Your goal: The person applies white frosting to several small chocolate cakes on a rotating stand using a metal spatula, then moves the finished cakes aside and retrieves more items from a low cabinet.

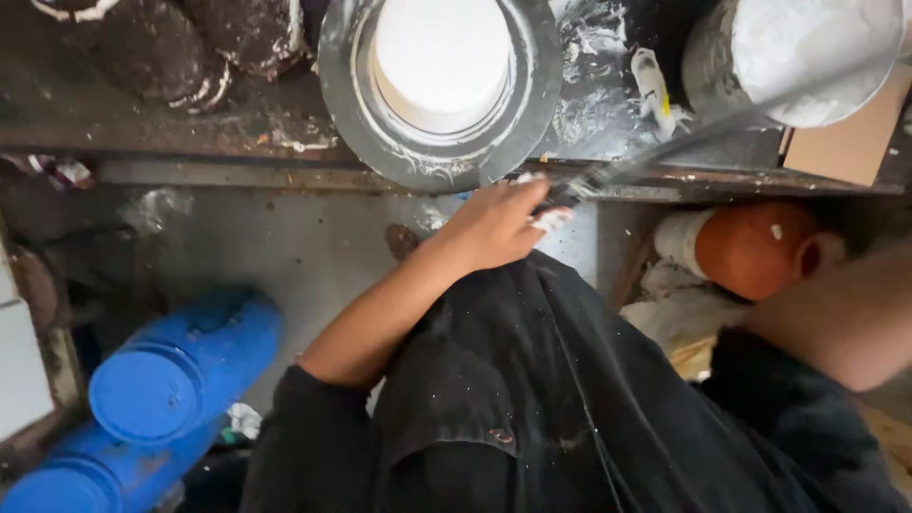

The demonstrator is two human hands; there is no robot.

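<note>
Up at twelve o'clock we have a round metal turntable (440, 90) on the worktop (237, 128), carrying a smooth white iced cake (442, 62). At two o'clock sits a steel bowl (793, 57) heaped with white cream. Between them, a small smeared scraper (654, 90) lies on crumpled foil.

Our left hand (494, 226) comes up from six o'clock, forearm bare, sleeve pushed back, wrist at the worktop's front edge just below the turntable. Its fingers (546, 220) are clenched around the dark handle of a long palette knife (684, 142), cream smudged on the knuckles. The blade runs out toward two o'clock, blurred, its tip reaching the bowl's lower rim.

Our right arm crosses at four o'clock, but the hand is out of sight, so we cannot tell its grip.

Under the worktop, two blue drums (180, 375) lie at eight o'clock and an orange-brown pot (755, 247) sits at three o'clock.
</note>
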